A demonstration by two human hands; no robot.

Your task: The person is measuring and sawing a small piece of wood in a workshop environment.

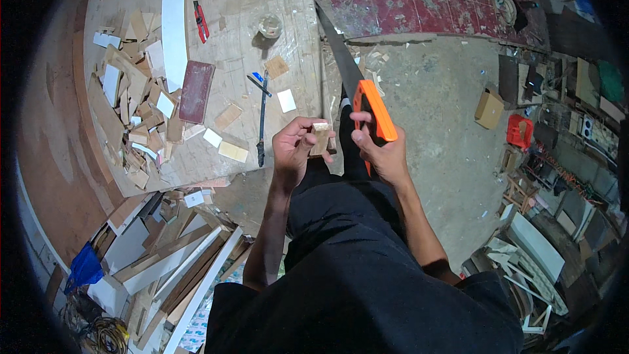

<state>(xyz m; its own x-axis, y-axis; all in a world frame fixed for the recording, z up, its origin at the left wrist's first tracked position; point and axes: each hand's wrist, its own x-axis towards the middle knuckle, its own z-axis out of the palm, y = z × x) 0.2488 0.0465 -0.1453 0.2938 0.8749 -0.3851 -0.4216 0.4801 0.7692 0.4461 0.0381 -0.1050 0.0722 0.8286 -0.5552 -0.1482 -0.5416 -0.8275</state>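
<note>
Pinched between the thumb and fingers of my left hand [293, 147] is a small wooden block [320, 138]. It sits in front of my body, near the table's right edge. My right hand [385, 152] is closed round the orange and black handle of a hand saw [375, 110]. The saw's long grey blade points up and away to the left, along the table edge, and is apart from the block. Part of the handle is hidden behind my fingers.
On the wooden table [229, 78] lie a heap of wood offcuts [134, 92], a dark red block [196, 92], a red utility knife [200, 21], a thin black tool [263, 118] and a clear jar [269, 25]. Boards [177, 275] lean at lower left. An orange-red crate [519, 132] stands right.
</note>
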